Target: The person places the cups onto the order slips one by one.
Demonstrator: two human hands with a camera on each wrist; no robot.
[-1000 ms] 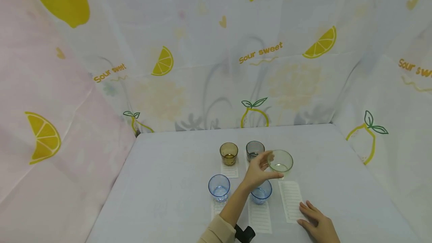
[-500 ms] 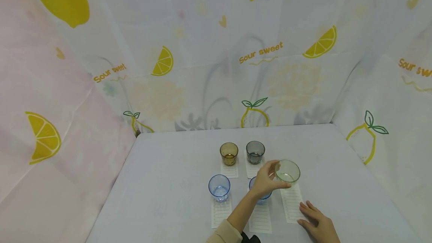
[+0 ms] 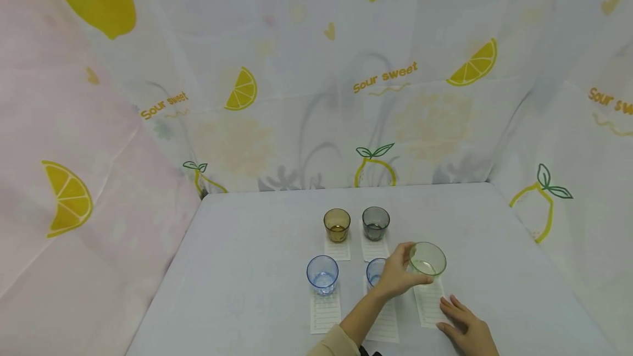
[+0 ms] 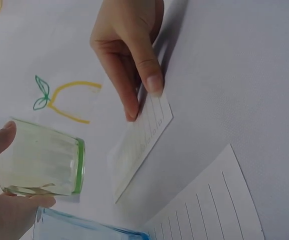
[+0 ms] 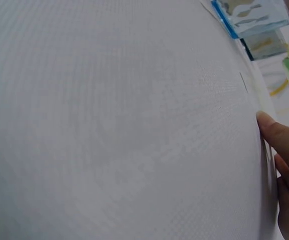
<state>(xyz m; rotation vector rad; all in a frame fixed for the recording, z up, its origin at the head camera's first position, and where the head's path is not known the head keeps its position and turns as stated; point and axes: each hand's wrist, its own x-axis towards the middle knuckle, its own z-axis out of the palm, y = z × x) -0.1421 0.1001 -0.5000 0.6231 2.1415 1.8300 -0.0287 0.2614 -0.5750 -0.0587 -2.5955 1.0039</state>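
My left hand (image 3: 398, 273) grips a pale green-tinted drinking glass (image 3: 428, 260) by its side, fingers behind and thumb in front. The glass is over the far end of a lined paper slip (image 3: 429, 307); contact with it cannot be told. My right hand (image 3: 467, 327) rests on the table at the slip's near right edge, thumb and fingertips touching the paper (image 4: 143, 135). In the left wrist view the green glass (image 4: 42, 157) shows its thick bright green base. A blue glass (image 3: 374, 269) stands behind my left wrist, partly hidden by it.
Another blue glass (image 3: 322, 273) stands left, on a lined slip (image 3: 325, 315). An amber glass (image 3: 337, 225) and a grey glass (image 3: 376, 223) stand farther back, each at a slip's far end. Lemon-printed cloth (image 3: 296, 125) walls in the white table (image 3: 247, 268).
My left hand has carried the green glass rightward and nearer, to above the far end of the right slip, uncovering the grey glass. My right hand has stayed at the slip's edge.
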